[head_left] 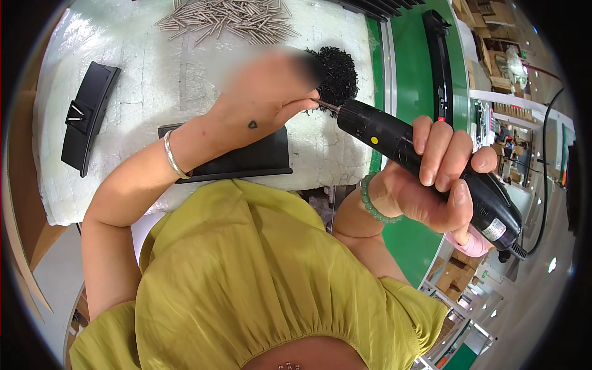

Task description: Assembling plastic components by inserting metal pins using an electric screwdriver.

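My right hand (438, 176) is wrapped round a black electric screwdriver (379, 135), which points to the left. Its thin bit reaches the fingertips of my left hand (265, 89). Those fingertips are pinched together at the bit's end; much of the hand is blurred, and what it holds is hidden. Below my left wrist a flat black panel (253, 157) lies on the padded white surface, partly covered by the forearm. Just beyond the bit sits a heap of small black screws (339, 71).
A pile of silvery metal pins (228, 20) lies at the far side. To the left rests a black curved part (92, 120) with two pins on it. On the green table (410, 68) at right lies a long black piece (438, 61). A cable (546, 166) trails from the screwdriver.
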Available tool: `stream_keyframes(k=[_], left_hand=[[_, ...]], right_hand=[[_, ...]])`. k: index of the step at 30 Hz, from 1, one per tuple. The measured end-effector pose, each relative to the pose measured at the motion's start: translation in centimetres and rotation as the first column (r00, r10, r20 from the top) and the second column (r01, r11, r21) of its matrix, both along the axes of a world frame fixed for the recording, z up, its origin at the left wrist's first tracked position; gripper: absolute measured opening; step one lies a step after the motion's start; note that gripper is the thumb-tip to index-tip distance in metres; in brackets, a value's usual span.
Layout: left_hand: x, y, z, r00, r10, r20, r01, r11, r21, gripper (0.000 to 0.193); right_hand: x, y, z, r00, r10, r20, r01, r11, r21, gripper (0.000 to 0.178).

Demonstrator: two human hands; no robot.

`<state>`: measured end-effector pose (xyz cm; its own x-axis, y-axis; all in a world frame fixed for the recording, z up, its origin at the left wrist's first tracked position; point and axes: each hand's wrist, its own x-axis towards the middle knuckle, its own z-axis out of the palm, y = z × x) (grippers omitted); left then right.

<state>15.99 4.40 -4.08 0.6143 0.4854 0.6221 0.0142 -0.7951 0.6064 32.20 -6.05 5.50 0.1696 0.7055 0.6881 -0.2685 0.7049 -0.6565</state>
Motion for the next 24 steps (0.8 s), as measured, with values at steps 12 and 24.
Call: stream_keyframes(k=[12, 24], left_hand=[[-1.6, 0.4, 0.9, 0.992, -0.099, -0.076, 0.097, 0.995, -0.035, 0.016], [-8.2, 8.9, -1.7, 0.710, 0.478, -0.517, -0.467, 0.869, 0.163, 0.009]], right_hand=[[-1.0, 0.3, 0.5, 0.992, 0.112, 0.062, -0.109, 0.993, -0.049, 0.031], [-1.7, 0.7, -0.5, 0.997, 0.015, 0.074, -0.004, 0.990, -0.141, 0.027]])
